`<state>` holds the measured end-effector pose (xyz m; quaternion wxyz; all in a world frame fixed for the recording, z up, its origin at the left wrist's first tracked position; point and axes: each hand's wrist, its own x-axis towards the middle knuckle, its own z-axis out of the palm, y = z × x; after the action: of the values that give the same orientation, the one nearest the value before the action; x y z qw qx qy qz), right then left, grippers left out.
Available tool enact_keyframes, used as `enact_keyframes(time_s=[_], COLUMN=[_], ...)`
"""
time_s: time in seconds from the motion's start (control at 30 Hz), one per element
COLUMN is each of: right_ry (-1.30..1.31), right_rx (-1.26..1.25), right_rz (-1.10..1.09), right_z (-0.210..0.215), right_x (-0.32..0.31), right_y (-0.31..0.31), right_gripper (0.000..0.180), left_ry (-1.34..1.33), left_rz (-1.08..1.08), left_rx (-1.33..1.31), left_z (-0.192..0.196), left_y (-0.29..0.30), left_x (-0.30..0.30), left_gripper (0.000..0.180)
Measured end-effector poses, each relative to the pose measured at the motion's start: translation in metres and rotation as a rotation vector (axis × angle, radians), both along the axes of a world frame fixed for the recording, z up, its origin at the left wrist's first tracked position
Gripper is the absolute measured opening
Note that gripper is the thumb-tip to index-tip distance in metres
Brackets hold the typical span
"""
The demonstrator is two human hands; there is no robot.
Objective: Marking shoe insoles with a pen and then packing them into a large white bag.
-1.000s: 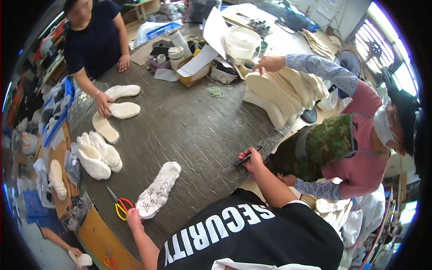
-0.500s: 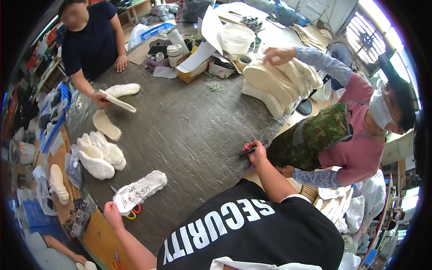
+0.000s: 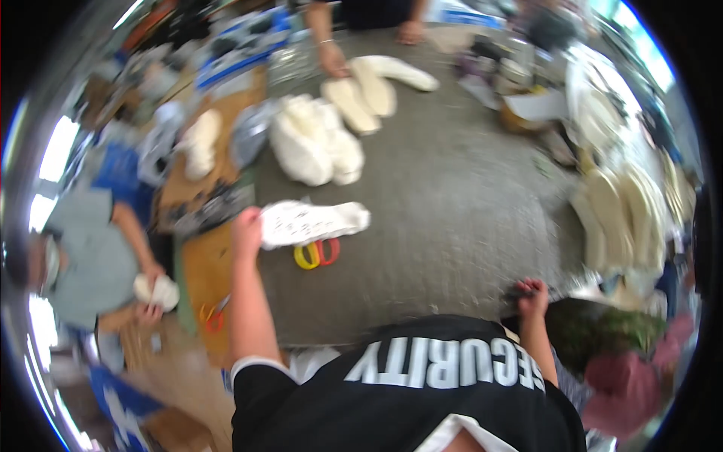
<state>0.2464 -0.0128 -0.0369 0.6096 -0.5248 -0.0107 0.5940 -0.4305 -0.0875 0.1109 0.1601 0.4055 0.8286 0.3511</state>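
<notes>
My left hand [image 3: 247, 227] grips one end of a fluffy white insole [image 3: 331, 223] with dark handwriting on its upper face. It is held over the table's left part, and scissors [image 3: 336, 251] with yellow and red handles lie just beside it, their blades out of sight. Far to the right, near the table's front edge, my right hand [image 3: 533, 295] is closed round a slim black marker [image 3: 517, 292], smeared by motion. Beyond the written insole sits a pile of cream fleecy insoles [image 3: 301, 147].
At the far edge a person's hand [image 3: 332, 60] touches a flat insole [image 3: 348, 108]. More insoles [image 3: 636, 215] are stacked at the right, beside a person in pink [image 3: 621, 392]. Another person [image 3: 90, 264] at the left handles a white piece. Orange-handled scissors [image 3: 214, 320] lie on a board.
My view has swung left, bringing in more of the person at the left. My hands keep the insole and the marker. The far person has lowered the lifted insole to the table.
</notes>
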Motion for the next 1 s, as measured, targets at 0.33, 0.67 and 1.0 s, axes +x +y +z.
enact_keyframes(time_s=[0.33, 0.67, 1.0], right_ry=[-0.055, -0.038, 0.053], right_rx=[-0.075, -0.102, -0.034], right_rz=[-0.029, -0.037, -0.052], right_z=[0.016, 0.015, 0.019], right_x=[0.003, -0.048, -0.047], right_y=[0.000, 0.011, 0.004], right_gripper=[0.021, 0.018, 0.022], left_ry=[-0.570, -0.814, -0.086], left_rz=[0.532, 0.901, 0.638], left_rx=[0.313, 0.100, 0.136], left_z=[-0.032, -0.146, -0.123], left_y=[-0.039, -0.141, -0.103], left_x=[-0.106, -0.215, -0.126], left_gripper=[0.023, 0.030, 0.028])
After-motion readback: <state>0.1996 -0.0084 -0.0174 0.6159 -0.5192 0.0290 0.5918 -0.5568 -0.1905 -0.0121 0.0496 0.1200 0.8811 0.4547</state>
